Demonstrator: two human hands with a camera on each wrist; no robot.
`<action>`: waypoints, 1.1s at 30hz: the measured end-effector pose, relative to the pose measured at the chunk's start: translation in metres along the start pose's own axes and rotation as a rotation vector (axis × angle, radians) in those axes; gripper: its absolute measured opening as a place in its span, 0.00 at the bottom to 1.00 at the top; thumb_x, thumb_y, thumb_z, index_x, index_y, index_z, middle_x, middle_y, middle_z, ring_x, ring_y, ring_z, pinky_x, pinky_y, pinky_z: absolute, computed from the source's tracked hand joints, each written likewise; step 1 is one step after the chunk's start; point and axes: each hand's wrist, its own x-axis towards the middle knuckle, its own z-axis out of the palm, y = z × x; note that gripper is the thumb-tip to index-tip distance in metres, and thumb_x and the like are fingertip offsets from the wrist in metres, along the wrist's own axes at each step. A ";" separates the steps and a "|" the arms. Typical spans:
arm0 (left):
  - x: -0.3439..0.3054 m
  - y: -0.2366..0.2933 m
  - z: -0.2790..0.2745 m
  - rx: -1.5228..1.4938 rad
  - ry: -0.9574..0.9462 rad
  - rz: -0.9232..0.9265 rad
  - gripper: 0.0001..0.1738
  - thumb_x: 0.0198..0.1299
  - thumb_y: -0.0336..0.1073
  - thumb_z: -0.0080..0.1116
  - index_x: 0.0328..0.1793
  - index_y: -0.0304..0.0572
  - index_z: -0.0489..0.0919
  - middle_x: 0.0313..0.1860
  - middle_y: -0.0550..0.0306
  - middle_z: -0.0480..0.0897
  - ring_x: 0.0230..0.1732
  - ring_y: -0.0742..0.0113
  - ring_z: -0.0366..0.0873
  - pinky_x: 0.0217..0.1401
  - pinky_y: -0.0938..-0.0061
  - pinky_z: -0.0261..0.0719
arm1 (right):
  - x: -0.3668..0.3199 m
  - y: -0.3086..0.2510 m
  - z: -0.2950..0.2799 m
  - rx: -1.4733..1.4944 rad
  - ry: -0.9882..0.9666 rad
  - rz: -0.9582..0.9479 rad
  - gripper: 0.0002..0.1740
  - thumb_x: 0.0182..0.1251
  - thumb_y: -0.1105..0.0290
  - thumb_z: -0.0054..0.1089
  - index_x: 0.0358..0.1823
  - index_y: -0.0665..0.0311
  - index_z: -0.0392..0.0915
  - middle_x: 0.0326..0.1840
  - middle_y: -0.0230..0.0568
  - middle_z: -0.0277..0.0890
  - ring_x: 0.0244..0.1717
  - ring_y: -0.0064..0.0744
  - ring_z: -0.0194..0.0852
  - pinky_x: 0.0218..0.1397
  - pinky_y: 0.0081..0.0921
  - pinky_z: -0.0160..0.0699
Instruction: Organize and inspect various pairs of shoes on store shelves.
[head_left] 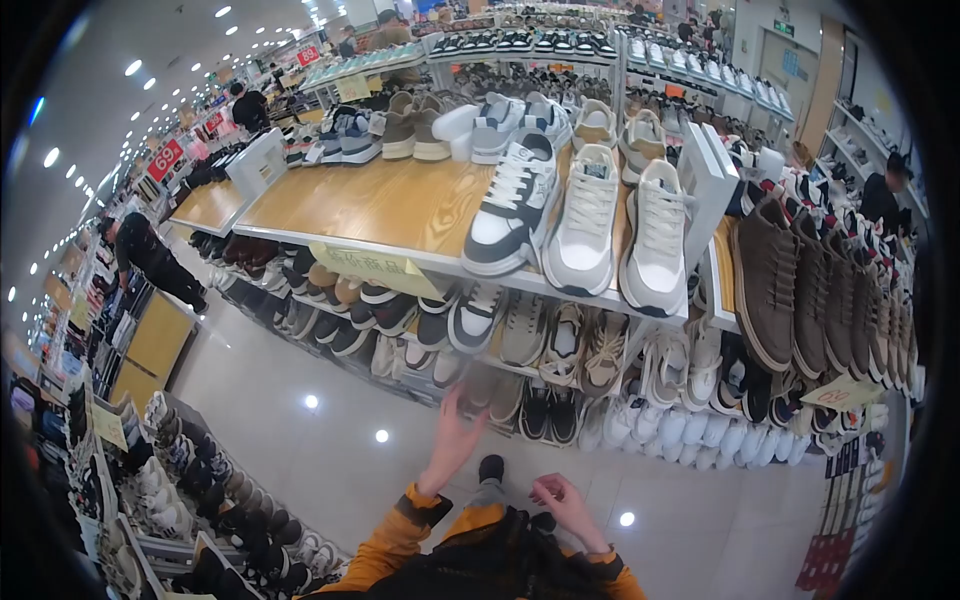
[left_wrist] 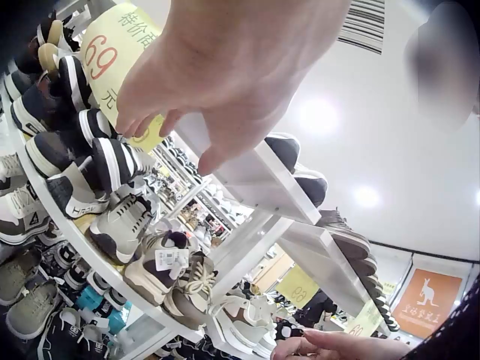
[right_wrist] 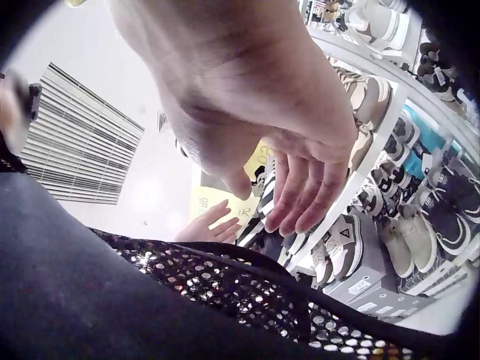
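Note:
In the head view my left hand (head_left: 455, 440) reaches toward the lower rows of the shoe rack, with its fingers loosely extended and nothing held. The left wrist view has the same hand (left_wrist: 232, 75) in front of a yellow price sign (left_wrist: 101, 56), above sneakers (left_wrist: 120, 225) lined up on a shelf. My right hand (head_left: 565, 505) hovers over the floor in front of my body, its fingers loosely bent and holding nothing. Grey-white sneakers (head_left: 583, 220) and a black-and-white sneaker (head_left: 510, 210) stand on the top shelf.
The wooden display top (head_left: 390, 200) carries more shoes along its back edge. Brown shoes (head_left: 765, 285) line the neighbouring stand at right. Another rack of shoes (head_left: 215, 480) flanks the aisle at lower left. A person in dark clothes (head_left: 155, 260) stands farther down the tiled floor (head_left: 330, 430).

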 end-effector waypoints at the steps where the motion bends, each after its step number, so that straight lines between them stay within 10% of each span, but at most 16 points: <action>1: 0.002 -0.004 -0.002 -0.003 0.006 0.001 0.36 0.62 0.40 0.63 0.71 0.32 0.62 0.69 0.36 0.65 0.70 0.40 0.63 0.69 0.60 0.64 | 0.003 -0.003 0.004 -0.006 -0.003 -0.003 0.13 0.73 0.66 0.56 0.48 0.69 0.74 0.36 0.41 0.81 0.39 0.27 0.81 0.43 0.22 0.78; 15: 0.130 -0.096 -0.026 -0.137 -0.105 0.078 0.46 0.59 0.44 0.67 0.75 0.30 0.54 0.73 0.34 0.58 0.74 0.40 0.57 0.73 0.59 0.60 | 0.175 -0.046 0.072 -0.184 0.118 -0.012 0.25 0.69 0.58 0.62 0.58 0.69 0.70 0.57 0.47 0.75 0.55 0.31 0.76 0.57 0.26 0.74; 22: 0.177 -0.118 -0.016 -0.136 -0.289 0.034 0.52 0.53 0.49 0.72 0.74 0.29 0.55 0.71 0.32 0.60 0.74 0.38 0.56 0.73 0.57 0.61 | 0.284 -0.059 0.102 0.246 0.293 0.029 0.45 0.74 0.54 0.54 0.77 0.66 0.37 0.63 0.47 0.65 0.59 0.31 0.70 0.59 0.26 0.71; 26: 0.201 -0.122 -0.020 -0.107 -0.396 0.010 0.43 0.54 0.50 0.71 0.68 0.33 0.66 0.60 0.35 0.74 0.65 0.43 0.70 0.65 0.59 0.70 | 0.301 -0.073 0.109 0.248 0.313 0.152 0.44 0.74 0.55 0.54 0.78 0.66 0.38 0.62 0.44 0.67 0.60 0.32 0.70 0.61 0.26 0.70; 33: 0.196 -0.189 0.017 -0.256 -0.616 -0.181 0.44 0.50 0.52 0.73 0.68 0.34 0.68 0.67 0.35 0.65 0.70 0.38 0.59 0.71 0.55 0.62 | 0.325 -0.076 0.102 0.352 0.270 0.136 0.46 0.63 0.57 0.68 0.75 0.63 0.50 0.64 0.43 0.68 0.63 0.34 0.67 0.63 0.28 0.69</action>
